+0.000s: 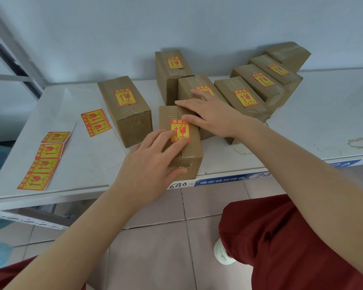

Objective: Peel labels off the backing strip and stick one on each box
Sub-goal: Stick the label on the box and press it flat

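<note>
Left hand (153, 164), fingers flat, presses a label (179, 130) onto the front box (194, 151). Right hand (214, 118) lies open on the box behind (187, 86).

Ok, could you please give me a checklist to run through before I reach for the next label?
1. Label pressed flat on the nearest box: cannot tell; the left hand covers its lower edge with straight fingers.
2. Nearest box steadied: ok; the right hand rests across its far end.
3. Spare labels available: ok; a strip of four and a pair lie on the table.
4. All boxes labelled: not ok; the rearmost box shows no label.
5. Hands free for peeling: ok; neither holds anything.
</note>
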